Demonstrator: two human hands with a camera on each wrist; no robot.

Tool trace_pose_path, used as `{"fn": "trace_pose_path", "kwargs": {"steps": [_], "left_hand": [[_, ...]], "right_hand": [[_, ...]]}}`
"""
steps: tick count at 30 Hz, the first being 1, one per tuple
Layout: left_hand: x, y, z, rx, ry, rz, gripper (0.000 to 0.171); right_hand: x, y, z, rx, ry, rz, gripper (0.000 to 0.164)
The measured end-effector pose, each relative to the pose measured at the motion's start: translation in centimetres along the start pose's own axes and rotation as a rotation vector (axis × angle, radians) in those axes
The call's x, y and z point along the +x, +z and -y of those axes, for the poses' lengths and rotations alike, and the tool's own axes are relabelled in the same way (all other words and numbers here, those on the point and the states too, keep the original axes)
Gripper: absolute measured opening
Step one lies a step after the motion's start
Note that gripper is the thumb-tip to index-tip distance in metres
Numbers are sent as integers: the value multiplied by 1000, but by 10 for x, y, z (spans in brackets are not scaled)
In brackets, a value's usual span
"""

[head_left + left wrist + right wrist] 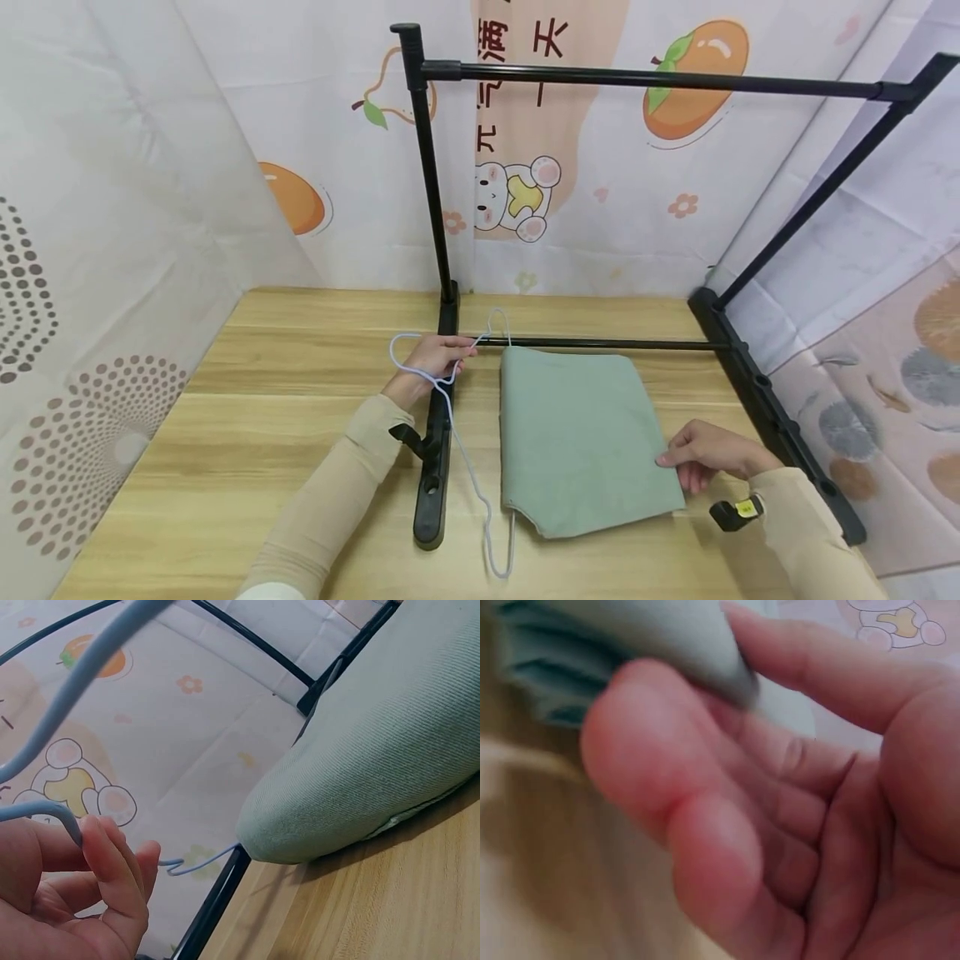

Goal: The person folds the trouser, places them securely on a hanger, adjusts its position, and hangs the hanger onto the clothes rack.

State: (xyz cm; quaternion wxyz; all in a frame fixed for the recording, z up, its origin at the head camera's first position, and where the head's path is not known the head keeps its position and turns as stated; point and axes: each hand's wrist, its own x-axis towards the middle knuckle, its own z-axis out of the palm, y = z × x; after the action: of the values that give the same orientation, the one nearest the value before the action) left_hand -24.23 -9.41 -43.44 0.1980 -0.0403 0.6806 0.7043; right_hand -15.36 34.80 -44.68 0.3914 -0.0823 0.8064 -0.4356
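Green folded cloth [581,442] lies on the wooden table [225,433]; the right hand [708,457] pinches its edge, while the left hand's [431,358] fingers curl round a pale wire hanger [457,433].

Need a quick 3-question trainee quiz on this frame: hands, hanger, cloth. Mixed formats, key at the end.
1. True or false: the left hand grips the pale wire hanger.
2. What does the right hand pinch? A) the black rack B) the folded green cloth C) the hanger
3. On what does the cloth lie?

Key: 1 true. 2 B, at the cloth's right edge. 3 the wooden table, between the rack's two base rails.
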Motion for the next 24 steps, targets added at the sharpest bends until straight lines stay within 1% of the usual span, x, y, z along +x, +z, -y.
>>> {"fn": "trace_pose_path", "kwargs": {"steps": [3,6,8,11,14,17,20,24], "left_hand": [[0,-1,1,-9,-1,-11,35],[0,-2,2,-8,4,-6,35],[1,-2,2,-11,6,2,35],[1,-1,2,-12,0,13,35],[1,-1,3,-15,-4,13,36],[0,-1,2,-15,-2,8,36],[0,-1,2,-11,7,9,36],[1,0,2,-8,13,18,37]], "right_hand": [[-3,4,-5,23,-49,33,47],[-5,6,-6,12,-69,36,49],[-5,6,-4,-23,-55,33,49],[-1,3,1,-94,-5,9,45],[9,-4,9,-154,50,-70,38],[24,-13,19,-182,95,-184,33],[39,-23,27,-165,105,-308,34],[57,-31,33,-102,73,-432,43]]}}
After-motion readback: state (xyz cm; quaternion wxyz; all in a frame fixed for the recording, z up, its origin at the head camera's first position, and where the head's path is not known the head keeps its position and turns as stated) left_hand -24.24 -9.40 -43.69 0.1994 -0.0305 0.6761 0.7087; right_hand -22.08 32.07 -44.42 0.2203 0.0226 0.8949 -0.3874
